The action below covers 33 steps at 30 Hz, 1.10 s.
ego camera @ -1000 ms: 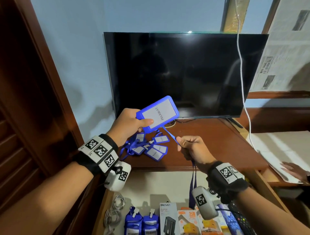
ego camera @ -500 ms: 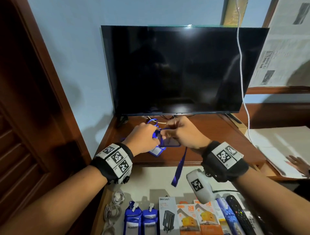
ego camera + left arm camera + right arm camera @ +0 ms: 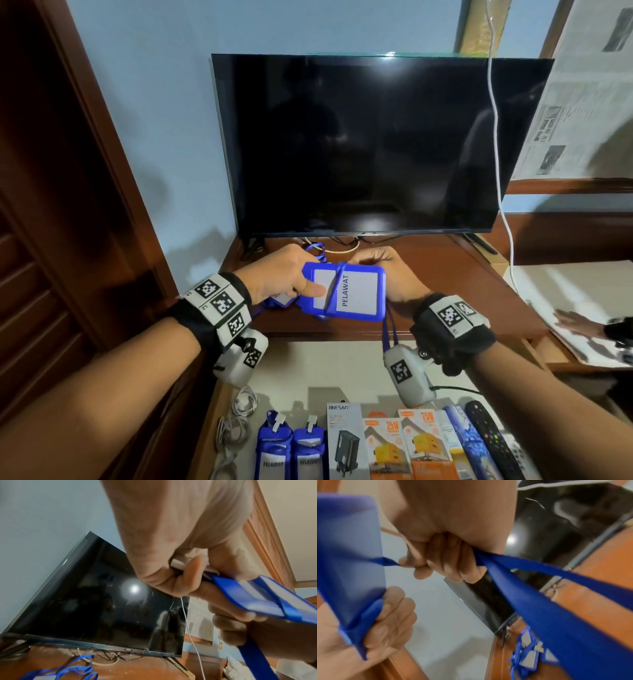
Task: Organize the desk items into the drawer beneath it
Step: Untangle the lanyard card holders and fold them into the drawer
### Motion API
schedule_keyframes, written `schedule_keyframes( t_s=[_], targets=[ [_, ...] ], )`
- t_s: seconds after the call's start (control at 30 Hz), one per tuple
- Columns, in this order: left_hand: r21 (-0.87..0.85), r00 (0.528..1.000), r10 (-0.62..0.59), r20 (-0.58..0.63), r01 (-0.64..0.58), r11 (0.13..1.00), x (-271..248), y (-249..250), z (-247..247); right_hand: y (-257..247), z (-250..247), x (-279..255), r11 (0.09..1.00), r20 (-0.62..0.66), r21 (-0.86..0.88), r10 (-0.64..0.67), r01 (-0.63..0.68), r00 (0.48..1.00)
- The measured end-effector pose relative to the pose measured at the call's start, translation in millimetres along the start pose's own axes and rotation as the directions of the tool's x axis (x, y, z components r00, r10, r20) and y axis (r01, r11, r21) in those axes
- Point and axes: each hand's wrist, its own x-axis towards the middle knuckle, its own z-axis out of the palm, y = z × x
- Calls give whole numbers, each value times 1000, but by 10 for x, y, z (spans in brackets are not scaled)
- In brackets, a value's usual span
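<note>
My left hand now pinches the badge holder flat; my right hand has wound its strap around, gripping it, so it is nearly ready for the drawer.

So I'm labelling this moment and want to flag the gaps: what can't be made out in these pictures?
- Right hand: in the head view, the badge holder hides its fingers.
- Lanyard: blurred in the right wrist view; its lower end runs off the frame.
- Loose badges on the desk: the left hand covers most, count unclear.
- Drawer: the bottom edge cuts off its front boxes.
</note>
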Motion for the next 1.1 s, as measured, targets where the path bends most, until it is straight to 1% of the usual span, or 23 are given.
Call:
schedule_keyframes(
  t_s=[0.03, 0.1, 0.17, 0.23, 0.3, 0.33, 0.4, 0.43, 0.53, 0.6, 0.7, 0.77, 0.8, 0.83, 0.87, 0.9, 0.93, 1.0, 1.07, 1.1],
  targets=[
    [-20, 1000, -4, -14, 4, 1000, 4, -2, 21, 45, 22, -12, 1000, 4, 20, -7, 7, 1000],
    [-68, 999, -11, -36, 8, 998, -2, -13, 48, 146, 81, -49, 1000, -6, -22, -13, 13, 1000],
    [-117, 997, -8, -72, 0, 993, -18, -30, 65, 266, 156, -82, 1000, -35, -9, 29, -29, 999],
    [-189, 991, -19, -131, -6, 982, -17, -58, 66, 352, 267, -91, 993, -12, 84, 89, -87, 996],
    [-268, 976, -46, -212, -13, 963, -4, -74, 72, 376, 361, -74, 969, -16, 200, 152, -146, 988],
    [-301, 966, -62, -249, -17, 954, 7, -77, 79, 333, 401, -76, 956, -26, 248, 166, -154, 986],
    [-367, 944, -95, -316, -29, 930, 39, -92, 95, 302, 452, -57, 944, -55, 310, 140, -117, 989],
    [-404, 928, -120, -354, -36, 914, 64, -101, 103, 309, 468, -48, 947, -66, 309, 113, -88, 991],
    [-513, 848, -241, -472, -42, 858, 155, -113, 114, 411, 474, -5, 972, -87, 221, 94, -73, 992],
    [-496, 800, -262, -540, -51, 867, 181, -108, 125, 480, 459, 17, 984, -97, 146, 112, -98, 989],
    [-319, 761, -167, -626, -55, 946, 135, -82, 183, 526, 424, 28, 993, -121, 34, 121, -117, 985],
    [-213, 753, -109, -649, -42, 976, 120, -105, 213, 492, 418, 3, 988, -104, -107, 105, -116, 989],
    [-168, 749, -96, -656, -20, 986, 110, -107, 222, 462, 422, -17, 971, -75, -211, 95, -108, 993],
    [-127, 749, -87, -657, 4, 992, 116, -124, 227, 441, 422, -32, 943, -29, -318, 93, -97, 995],
    [-67, 752, -51, -657, 9, 998, 132, -151, 233, 404, 421, -45, 905, 22, -417, 102, -83, 995],
    [13, 768, -5, -641, 18, 1000, 151, -184, 232, 373, 411, -52, 870, 72, -490, 108, -60, 992],
    [108, 792, 37, -609, 37, 993, 158, -208, 237, 324, 394, -60, 840, 115, -542, 111, -31, 987],
    [283, 865, 62, -498, 94, 955, 122, -218, 283, 217, 348, -57, 788, 177, -615, 94, 36, 980],
    [384, 926, 65, -371, 89, 919, 82, -258, 325, 109, 275, -40, 753, 227, -654, 98, 77, 969],
    [422, 946, 57, -320, 88, 902, 63, -274, 354, 64, 239, -36, 740, 244, -667, 105, 88, 964]
  ],
)
